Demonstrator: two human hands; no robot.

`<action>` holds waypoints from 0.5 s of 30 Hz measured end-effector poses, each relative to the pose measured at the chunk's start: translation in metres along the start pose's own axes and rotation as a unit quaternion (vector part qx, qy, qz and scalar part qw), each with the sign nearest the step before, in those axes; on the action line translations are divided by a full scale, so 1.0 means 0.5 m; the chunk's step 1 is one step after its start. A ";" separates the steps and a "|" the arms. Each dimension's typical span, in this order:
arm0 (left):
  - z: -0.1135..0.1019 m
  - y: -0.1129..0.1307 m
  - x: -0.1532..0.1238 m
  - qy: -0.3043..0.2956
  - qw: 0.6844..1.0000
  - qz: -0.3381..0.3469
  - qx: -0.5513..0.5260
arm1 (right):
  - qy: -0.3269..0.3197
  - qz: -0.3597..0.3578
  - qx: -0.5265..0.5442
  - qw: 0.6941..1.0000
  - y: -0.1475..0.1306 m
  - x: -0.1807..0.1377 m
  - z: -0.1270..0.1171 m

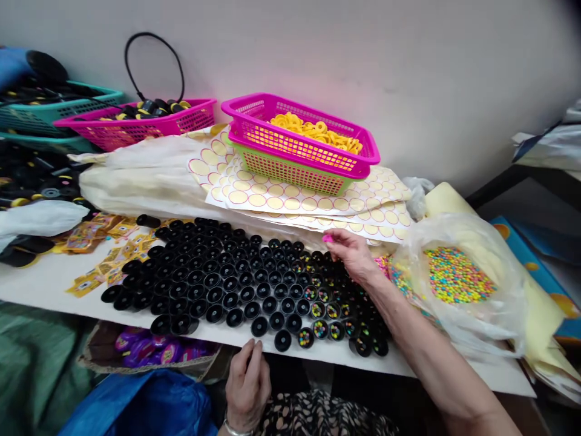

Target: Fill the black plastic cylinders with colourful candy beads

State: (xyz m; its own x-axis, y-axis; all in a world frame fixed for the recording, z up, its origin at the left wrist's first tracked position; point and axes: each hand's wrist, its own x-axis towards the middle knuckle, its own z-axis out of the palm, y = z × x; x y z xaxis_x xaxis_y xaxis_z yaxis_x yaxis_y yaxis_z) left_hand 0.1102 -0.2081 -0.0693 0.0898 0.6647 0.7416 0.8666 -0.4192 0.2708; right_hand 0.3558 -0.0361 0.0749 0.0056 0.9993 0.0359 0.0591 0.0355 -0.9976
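Pinching closed, the right grip holds something pink.

Before me stretches a long white table, and behind it rises a plain grey wall, faintly pinkish above the table's middle and darker beyond its right end. To the table's right I see a dark frame with a slanting bar, and below its left front edge, green sheeting in folds. Soft light falls on the tabletop.
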 end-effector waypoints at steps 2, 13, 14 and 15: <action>0.002 -0.001 0.002 0.009 1.000 0.002 0.012 | 0.051 -0.009 0.084 0.995 -0.012 -0.042 -0.059; 0.013 0.008 0.023 0.027 0.998 0.024 0.054 | 0.161 0.068 -0.478 0.861 0.051 -0.151 -0.475; 0.013 0.010 0.024 0.027 0.998 0.025 0.057 | 0.134 0.072 -0.475 0.867 0.060 -0.144 -0.472; 0.013 0.011 0.025 0.027 0.997 0.025 0.061 | 0.109 0.075 -0.467 0.874 0.068 -0.137 -0.467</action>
State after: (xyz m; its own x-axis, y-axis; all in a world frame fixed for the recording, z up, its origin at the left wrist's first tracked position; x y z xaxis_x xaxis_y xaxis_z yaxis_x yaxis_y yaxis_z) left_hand 0.1196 -0.1980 -0.0624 0.1110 0.6086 0.7856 0.9151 -0.3709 0.1580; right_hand 0.5905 -0.1049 0.0525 0.2671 0.9635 0.0205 0.8299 -0.2191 -0.5130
